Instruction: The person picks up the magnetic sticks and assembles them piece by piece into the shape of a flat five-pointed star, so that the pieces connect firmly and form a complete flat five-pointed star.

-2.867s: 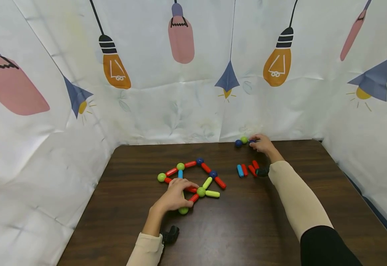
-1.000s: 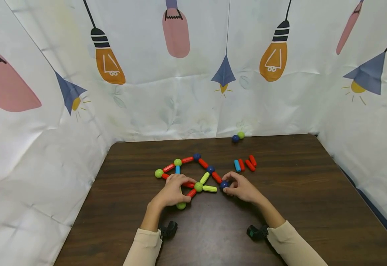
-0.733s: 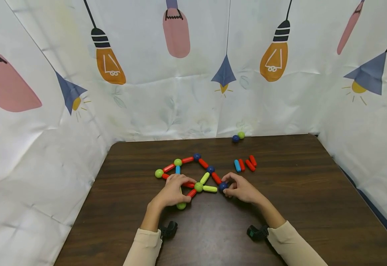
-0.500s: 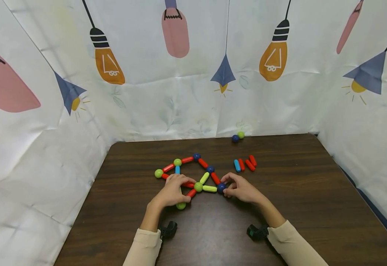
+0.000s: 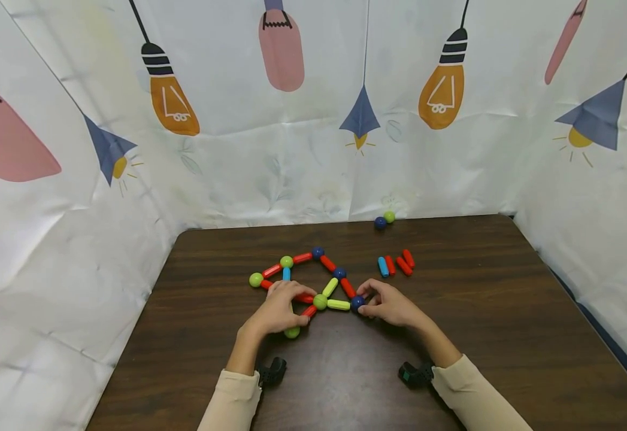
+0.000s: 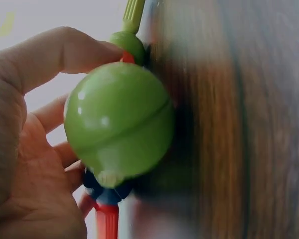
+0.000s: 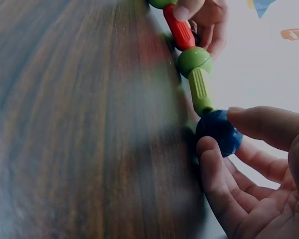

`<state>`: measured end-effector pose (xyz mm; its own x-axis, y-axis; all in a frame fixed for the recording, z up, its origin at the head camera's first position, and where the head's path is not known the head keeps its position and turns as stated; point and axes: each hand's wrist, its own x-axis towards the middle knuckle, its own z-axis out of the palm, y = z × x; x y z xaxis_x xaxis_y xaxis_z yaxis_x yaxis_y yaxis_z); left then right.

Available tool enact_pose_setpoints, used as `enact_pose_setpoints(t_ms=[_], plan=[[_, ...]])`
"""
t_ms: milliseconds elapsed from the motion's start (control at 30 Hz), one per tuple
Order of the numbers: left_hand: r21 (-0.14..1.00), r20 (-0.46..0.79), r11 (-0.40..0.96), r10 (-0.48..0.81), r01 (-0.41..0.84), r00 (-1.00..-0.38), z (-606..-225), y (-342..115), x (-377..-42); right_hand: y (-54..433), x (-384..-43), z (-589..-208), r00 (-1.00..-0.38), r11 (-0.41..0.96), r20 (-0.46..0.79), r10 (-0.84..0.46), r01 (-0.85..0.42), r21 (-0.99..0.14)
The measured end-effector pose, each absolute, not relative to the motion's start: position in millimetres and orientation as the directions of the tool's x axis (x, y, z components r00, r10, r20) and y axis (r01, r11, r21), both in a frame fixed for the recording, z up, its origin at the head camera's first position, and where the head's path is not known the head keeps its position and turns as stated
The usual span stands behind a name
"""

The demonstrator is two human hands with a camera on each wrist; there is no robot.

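A flat frame of magnetic sticks and balls lies on the brown table, with red sticks (image 5: 327, 263), yellow-green sticks (image 5: 338, 304), a light blue stick (image 5: 287, 273), and green and blue balls at the joints. My left hand (image 5: 279, 308) grips its near left part, thumb at a red stick beside the front green ball (image 6: 122, 122); the hand hides some inner pieces. Between thumb and fingers, my right hand (image 5: 387, 304) pinches a blue ball (image 7: 220, 132) at the right corner, where a red stick and a yellow-green stick (image 7: 201, 89) meet it.
Behind my right hand lie a loose light blue stick (image 5: 382, 266) and several red sticks (image 5: 404, 266). A blue ball (image 5: 380, 222) and a green ball (image 5: 389, 216) sit at the table's far edge. A white printed curtain (image 5: 313, 173) hangs around the table.
My right hand has brought a blue ball from the far edge to the frame's right corner, then shifted it slightly left against the yellow-green stick. My left hand has stayed in place.
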<state>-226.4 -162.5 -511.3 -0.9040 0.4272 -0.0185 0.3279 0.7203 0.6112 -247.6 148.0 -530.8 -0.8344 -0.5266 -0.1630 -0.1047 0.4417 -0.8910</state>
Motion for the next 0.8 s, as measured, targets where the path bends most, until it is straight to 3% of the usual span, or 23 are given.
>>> enact_pose_setpoints(t_ms=[333, 533, 800], plan=[[0.450, 0.101, 0.786, 0.427, 0.424, -0.899, -506, -115, -219, 144, -248, -529, -0.847, 0.451, -0.153, -0.509, -0.111, -0.886], [0.308, 0.112, 0.862, 0.387, 0.402, -0.915, -511, -96, -220, 144, -249, -530, -0.841, 0.449, -0.155, -0.518, -0.113, -0.886], [0.303, 0.152, 0.876, 0.344, 0.375, -0.927, -515, -93, -224, 146, -251, -530, -0.835, 0.451, -0.165, -0.525, -0.108, -0.886]])
